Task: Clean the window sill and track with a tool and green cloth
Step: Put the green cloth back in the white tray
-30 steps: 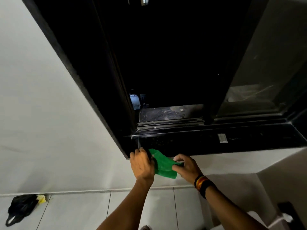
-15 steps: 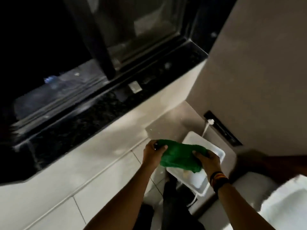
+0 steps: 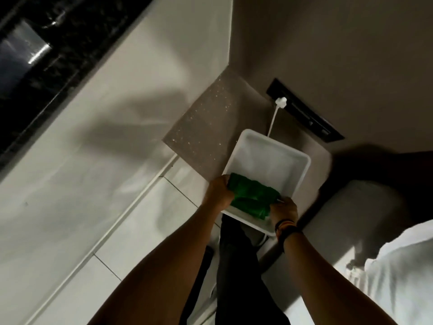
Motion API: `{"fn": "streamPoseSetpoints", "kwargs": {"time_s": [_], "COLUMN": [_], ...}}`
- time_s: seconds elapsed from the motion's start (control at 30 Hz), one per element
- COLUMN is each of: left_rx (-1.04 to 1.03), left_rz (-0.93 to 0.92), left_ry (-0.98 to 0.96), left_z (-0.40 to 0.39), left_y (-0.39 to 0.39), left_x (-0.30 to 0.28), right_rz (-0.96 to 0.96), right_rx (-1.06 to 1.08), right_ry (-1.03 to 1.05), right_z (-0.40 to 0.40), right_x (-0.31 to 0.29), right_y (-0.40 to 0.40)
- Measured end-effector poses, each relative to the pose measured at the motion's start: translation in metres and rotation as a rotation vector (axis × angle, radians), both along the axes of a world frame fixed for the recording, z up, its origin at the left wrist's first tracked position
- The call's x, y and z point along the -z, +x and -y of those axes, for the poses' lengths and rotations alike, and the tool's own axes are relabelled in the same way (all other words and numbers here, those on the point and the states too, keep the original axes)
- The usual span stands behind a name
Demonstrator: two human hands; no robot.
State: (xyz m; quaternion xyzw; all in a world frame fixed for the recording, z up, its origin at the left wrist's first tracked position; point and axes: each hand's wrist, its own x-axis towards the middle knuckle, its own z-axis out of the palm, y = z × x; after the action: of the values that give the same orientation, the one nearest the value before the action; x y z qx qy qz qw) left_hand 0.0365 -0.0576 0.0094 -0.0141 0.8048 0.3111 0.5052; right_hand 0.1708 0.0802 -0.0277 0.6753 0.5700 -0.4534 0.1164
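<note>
The green cloth (image 3: 251,198) is bunched between both hands over the near corner of a white rectangular tub (image 3: 276,160). My left hand (image 3: 219,192) grips its left end and my right hand (image 3: 284,211), with a striped band at the wrist, grips its right end. The dark stone window sill (image 3: 70,43) and the track (image 3: 21,50) lie far off at the upper left. The tool is not visible; I cannot tell whether either hand holds it under the cloth.
The tub rests on a brown speckled ledge (image 3: 206,127). A black wall socket strip (image 3: 304,111) carries a white plug (image 3: 280,102) with its cord running down behind the tub. White floor tiles (image 3: 145,231) and my dark trouser leg (image 3: 236,266) are below.
I turned away from the sill to the right and down. Both hands carried the green cloth from the sill's edge to over the white tub.
</note>
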Motion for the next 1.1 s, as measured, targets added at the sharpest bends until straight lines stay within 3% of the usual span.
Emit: {"fn": "streamPoseSetpoints", "kwargs": {"time_s": [0.1, 0.27, 0.4, 0.47, 0.57, 0.63, 0.73, 0.8, 0.97, 1.1], "left_rx": [0.133, 0.458, 0.518, 0.44, 0.189, 0.132, 0.186, 0.214, 0.34, 0.51], "left_rz": [-0.15, -0.795, -1.156, -1.29, -1.365, -1.342, -1.163, -1.081, -1.099, -1.256], "left_ry": [0.014, 0.088, 0.071, 0.072, -0.011, -0.158, -0.449, -0.549, -0.547, -0.414], "left_z": [-0.002, 0.01, 0.019, 0.031, 0.054, 0.079, 0.115, 0.136, 0.157, 0.136], "left_y": [-0.001, -0.027, -0.088, -0.118, -0.16, -0.183, -0.198, -0.201, -0.205, -0.207], "left_x": [-0.019, -0.091, -0.176, -0.226, -0.279, -0.303, -0.308, -0.303, -0.295, -0.299], "right_rz": [-0.035, -0.312, -0.53, -0.645, -0.848, -0.926, -0.717, -0.611, -0.632, -0.733], "right_rx": [-0.307, -1.009, -1.163, -1.222, -1.318, -1.439, -1.748, -1.856, -1.919, -1.766], "right_ry": [0.16, 0.653, 0.821, 0.923, 1.008, 0.971, 0.828, 0.844, 1.037, 1.052], "right_z": [0.01, 0.018, 0.023, 0.031, 0.042, 0.058, 0.082, 0.091, 0.088, 0.046], "right_x": [-0.028, -0.098, -0.174, -0.223, -0.276, -0.307, -0.326, -0.328, -0.32, -0.31], "right_y": [-0.005, -0.053, -0.147, -0.199, -0.275, -0.319, -0.361, -0.374, -0.366, -0.33]}}
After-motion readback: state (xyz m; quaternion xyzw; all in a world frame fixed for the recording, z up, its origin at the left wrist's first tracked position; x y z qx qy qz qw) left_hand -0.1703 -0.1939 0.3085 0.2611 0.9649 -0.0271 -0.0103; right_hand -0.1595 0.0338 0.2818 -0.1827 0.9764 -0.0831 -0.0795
